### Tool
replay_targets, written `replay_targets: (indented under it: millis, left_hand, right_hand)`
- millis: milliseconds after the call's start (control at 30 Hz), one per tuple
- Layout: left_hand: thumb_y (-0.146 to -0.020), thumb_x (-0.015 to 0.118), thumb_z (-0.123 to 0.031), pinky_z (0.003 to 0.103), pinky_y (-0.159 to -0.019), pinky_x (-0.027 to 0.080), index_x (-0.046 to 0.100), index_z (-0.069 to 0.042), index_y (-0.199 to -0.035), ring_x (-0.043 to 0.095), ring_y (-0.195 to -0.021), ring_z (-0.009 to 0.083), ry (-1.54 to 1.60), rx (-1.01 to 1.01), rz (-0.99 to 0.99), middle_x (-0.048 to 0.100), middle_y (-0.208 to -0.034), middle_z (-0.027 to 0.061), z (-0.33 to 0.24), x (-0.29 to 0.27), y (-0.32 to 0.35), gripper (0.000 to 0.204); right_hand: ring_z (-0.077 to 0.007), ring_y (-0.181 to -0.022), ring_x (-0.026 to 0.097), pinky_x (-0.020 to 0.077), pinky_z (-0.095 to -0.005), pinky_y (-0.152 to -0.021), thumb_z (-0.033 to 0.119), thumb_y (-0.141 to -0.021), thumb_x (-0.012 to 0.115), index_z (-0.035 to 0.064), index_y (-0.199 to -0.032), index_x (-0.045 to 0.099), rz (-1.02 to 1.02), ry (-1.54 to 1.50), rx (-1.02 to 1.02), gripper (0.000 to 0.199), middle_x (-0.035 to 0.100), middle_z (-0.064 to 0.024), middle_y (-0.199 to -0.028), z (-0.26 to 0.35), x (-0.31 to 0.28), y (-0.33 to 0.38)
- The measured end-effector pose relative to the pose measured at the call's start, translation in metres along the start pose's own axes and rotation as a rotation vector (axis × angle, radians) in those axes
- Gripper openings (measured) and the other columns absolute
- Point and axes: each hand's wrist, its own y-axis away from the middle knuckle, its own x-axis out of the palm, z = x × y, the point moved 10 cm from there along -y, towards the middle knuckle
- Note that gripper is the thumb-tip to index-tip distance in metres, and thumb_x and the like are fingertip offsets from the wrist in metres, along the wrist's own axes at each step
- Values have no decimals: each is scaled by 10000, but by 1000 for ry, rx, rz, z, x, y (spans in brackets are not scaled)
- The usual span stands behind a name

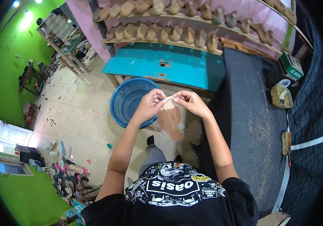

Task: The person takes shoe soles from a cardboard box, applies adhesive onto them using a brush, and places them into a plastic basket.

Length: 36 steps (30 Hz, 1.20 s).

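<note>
Head view, landmark: blue basket (125,101), a round openwork plastic tub on the tiled floor (82,116); all places are given from it.
Insole piece (171,119): a brown, sole-shaped flat cut-out hanging just right of the basket, its pale upper end pinched between both hands, its long axis running downward and slightly right from the fingers.
Left hand (149,106): over the basket's right rim, fingers curled closed, thumb and fingertips gripping the upper left corner of the piece.
Right hand (191,102): farther right of the basket, likewise closed in a pinch on the upper right corner.
Key relation: both hands meet at the top edge, about equally near; the body of the piece lies below them, free and unsupported.
Dark workbench (252,124): right of the basket, dusted with pale specks; a yellowish tin (281,96) and a green box (291,67) sit at its far end.
Turquoise panel (169,64): behind the basket.
Shelves of shoe lasts (169,34): above the panel, two rows.
Scrap pile (65,177): left and nearer than the basket.
</note>
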Motion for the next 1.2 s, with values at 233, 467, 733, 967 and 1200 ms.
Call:
replay_targets:
  millis: [233, 467, 733, 967, 1200]
  left_hand:
    - [-747, 559, -30, 173, -569, 413, 524, 9, -864, 506, -640, 41, 4, -53, -61, 560, -775, 36, 64, -75, -20, 128]
    - [-784, 536, -82, 222, -648, 442, 563, 34, -931, 558, -744, 103, -71, -159, -5, 601, -833, 84, 169, -159, -53, 189]
    - [-806, 507, -77, 212, -666, 440, 540, 65, -935, 553, -772, 108, -114, -315, 118, 597, -846, 91, 292, -197, -100, 194]
    - [-768, 537, -121, 252, -626, 438, 589, 21, -877, 565, -672, 134, -206, -383, 130, 611, -765, 113, 431, -200, -125, 186]
    - [-798, 515, -146, 250, -661, 428, 592, 10, -893, 555, -708, 121, -458, -476, 104, 614, -786, 91, 510, -201, -131, 199]
  right_hand:
    - [-70, -600, 425, 380, -229, -557, 206, -763, 581, 15, -827, 583, -106, -11, -20, 202, 531, 1, -665, -48, 43, -75]
    - [-80, -617, 441, 383, -227, -575, 181, -753, 586, -2, -819, 573, -273, -85, 73, 195, 525, -12, -656, -125, 83, -158]
    - [-171, -702, 531, 419, -262, -645, 139, -768, 551, -11, -853, 580, -522, 6, 146, 175, 572, -106, -797, -207, 95, -199]
    - [-327, -940, 486, 379, -353, -831, 54, -745, 510, 12, -1005, 528, -617, 380, 273, 263, 513, -165, -1022, -280, 84, -144]
    - [-331, -1095, 368, 309, -342, -919, -5, -729, 490, 8, -1152, 408, -533, 478, 389, 431, 348, -175, -1229, -302, 106, -132]
